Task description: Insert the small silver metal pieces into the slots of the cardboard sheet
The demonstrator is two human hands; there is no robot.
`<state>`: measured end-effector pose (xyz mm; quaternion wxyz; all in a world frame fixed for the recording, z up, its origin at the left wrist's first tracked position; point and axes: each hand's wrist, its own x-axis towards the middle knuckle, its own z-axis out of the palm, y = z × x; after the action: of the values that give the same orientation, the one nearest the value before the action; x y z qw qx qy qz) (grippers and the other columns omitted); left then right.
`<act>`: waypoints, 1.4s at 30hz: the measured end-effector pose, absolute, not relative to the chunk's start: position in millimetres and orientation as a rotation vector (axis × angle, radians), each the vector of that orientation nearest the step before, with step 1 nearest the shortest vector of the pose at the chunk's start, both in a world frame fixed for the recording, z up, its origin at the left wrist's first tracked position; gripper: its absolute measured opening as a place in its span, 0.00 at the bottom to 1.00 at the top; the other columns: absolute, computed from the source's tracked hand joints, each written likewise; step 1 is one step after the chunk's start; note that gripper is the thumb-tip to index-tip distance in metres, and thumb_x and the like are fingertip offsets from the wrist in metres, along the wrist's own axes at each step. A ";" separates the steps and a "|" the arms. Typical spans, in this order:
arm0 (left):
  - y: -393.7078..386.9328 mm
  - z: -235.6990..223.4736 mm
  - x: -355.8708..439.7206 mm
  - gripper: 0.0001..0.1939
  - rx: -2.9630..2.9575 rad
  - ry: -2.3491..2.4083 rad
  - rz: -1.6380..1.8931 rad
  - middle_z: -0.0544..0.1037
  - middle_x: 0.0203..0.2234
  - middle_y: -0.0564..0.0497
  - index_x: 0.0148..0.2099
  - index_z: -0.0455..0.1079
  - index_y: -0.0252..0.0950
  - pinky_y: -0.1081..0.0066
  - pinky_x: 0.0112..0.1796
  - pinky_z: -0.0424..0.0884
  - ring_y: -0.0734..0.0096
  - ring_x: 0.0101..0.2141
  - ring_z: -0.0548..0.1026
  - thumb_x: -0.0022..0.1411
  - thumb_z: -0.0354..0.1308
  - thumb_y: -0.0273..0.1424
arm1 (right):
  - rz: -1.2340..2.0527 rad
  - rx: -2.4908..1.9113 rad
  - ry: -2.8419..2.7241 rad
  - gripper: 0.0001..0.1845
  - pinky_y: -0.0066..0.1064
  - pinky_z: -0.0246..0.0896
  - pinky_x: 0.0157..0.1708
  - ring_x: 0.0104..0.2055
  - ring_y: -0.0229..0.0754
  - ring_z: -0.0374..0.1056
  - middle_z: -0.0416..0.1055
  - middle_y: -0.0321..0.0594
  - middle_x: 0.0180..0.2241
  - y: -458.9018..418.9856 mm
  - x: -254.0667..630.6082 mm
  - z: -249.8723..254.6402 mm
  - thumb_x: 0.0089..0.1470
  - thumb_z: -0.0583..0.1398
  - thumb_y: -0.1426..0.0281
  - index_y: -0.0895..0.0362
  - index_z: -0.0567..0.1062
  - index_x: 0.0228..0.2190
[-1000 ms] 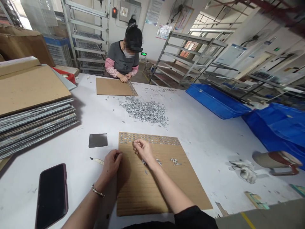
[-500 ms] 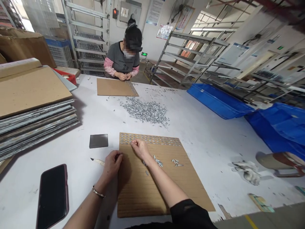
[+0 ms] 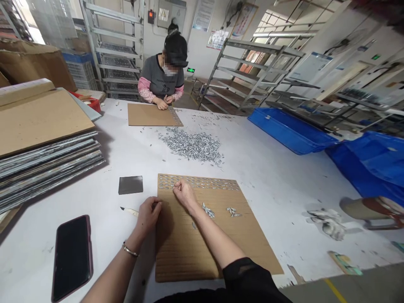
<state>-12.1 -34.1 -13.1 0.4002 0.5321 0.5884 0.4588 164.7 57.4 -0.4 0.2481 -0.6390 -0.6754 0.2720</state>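
A brown board (image 3: pixel 221 248) lies in front of me, with rows of small grey leaf-shaped pieces (image 3: pixel 214 183) along its far edge. Over the left part of these rows my right hand (image 3: pixel 184 195) is closed in a pinch, its fingertips at the lowest row; whatever is between them is too small to make out. My left hand (image 3: pixel 149 213) rests at the board's left edge, fingers curled and closed, with their contents hidden. Two little heaps of loose pieces, a left heap (image 3: pixel 208 210) and a right heap (image 3: pixel 232 212), lie on the board near my right forearm.
Beyond the board is a large pile of pieces (image 3: pixel 192 145). A co-worker (image 3: pixel 162 80) handles another board (image 3: pixel 148 115) across the table. Left are a dark block (image 3: pixel 130 185), a knife (image 3: pixel 129 211), a phone (image 3: pixel 72 256) and stacked boards (image 3: pixel 47 164); right, blue trays (image 3: pixel 290 132) and a mug (image 3: pixel 362 210).
My right hand stays at nearly the same spot on the lowest row, and my left hand keeps its place. Across the table, the co-worker's hands have shifted slightly, one lower toward their board.
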 end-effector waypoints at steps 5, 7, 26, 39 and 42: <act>-33.2 -16.6 -12.9 0.11 1.312 1.469 1.147 0.79 0.27 0.50 0.38 0.75 0.37 0.67 0.34 0.71 0.64 0.29 0.77 0.60 0.57 0.38 | 0.681 -1.665 -1.762 0.11 0.27 0.54 0.29 0.24 0.38 0.63 0.67 0.31 0.20 51.6 198.4 10.9 0.55 0.59 0.61 0.56 0.73 0.32; -32.6 -14.3 -12.9 0.11 1.304 1.482 1.139 0.80 0.27 0.50 0.38 0.75 0.37 0.67 0.34 0.71 0.64 0.29 0.77 0.59 0.58 0.38 | 0.683 -1.670 -1.838 0.12 0.26 0.53 0.28 0.24 0.37 0.63 0.68 0.32 0.21 42.5 218.7 19.7 0.57 0.58 0.61 0.55 0.72 0.28; -33.3 -11.9 -13.1 0.12 1.271 1.455 1.112 0.80 0.29 0.48 0.39 0.74 0.37 0.65 0.34 0.74 0.62 0.30 0.78 0.60 0.57 0.40 | 1.267 -1.551 -1.502 0.08 0.27 0.61 0.24 0.21 0.37 0.67 0.70 0.33 0.22 48.9 210.2 0.6 0.47 0.59 0.64 0.55 0.69 0.30; -31.8 -8.4 -15.2 0.13 1.304 1.485 1.093 0.80 0.28 0.49 0.39 0.74 0.37 0.65 0.35 0.72 0.62 0.30 0.77 0.60 0.57 0.40 | 0.888 -1.679 -1.798 0.07 0.25 0.58 0.29 0.24 0.37 0.66 0.72 0.33 0.21 69.5 195.1 -11.1 0.48 0.57 0.72 0.57 0.75 0.27; -31.0 -11.1 -15.4 0.13 1.297 1.479 1.105 0.80 0.27 0.50 0.39 0.74 0.37 0.65 0.34 0.71 0.62 0.29 0.77 0.60 0.57 0.41 | 0.892 -1.652 -1.806 0.08 0.26 0.58 0.30 0.23 0.37 0.66 0.70 0.32 0.20 68.4 195.4 -8.7 0.52 0.55 0.72 0.57 0.75 0.30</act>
<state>-15.4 -31.0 -11.1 0.4284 0.5195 0.5923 0.4424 195.4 68.4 -8.7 0.2650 -0.6114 -0.6684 0.3303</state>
